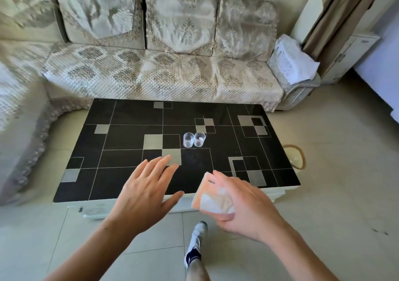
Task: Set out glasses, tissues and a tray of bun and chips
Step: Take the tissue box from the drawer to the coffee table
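Note:
Two clear ribbed glasses, one (pixel 188 140) beside the other (pixel 199 139), stand upright and touching near the middle of the black patterned coffee table (pixel 129 138). My right hand (pixel 244 205) grips an orange and white pack of tissues (pixel 212 196) from its right side, held over the table's near edge. My left hand (pixel 146 185) hovers over the near part of the table with fingers spread and straight, holding nothing. No tray, bun or chips are in view.
A long sofa (pixel 164 73) with patterned covers runs behind the table and wraps round on the left. A pale folded cloth (pixel 291 58) lies on its right arm. A cable loop (pixel 296 157) lies on the floor right of the table. My socked foot (pixel 195 244) is below.

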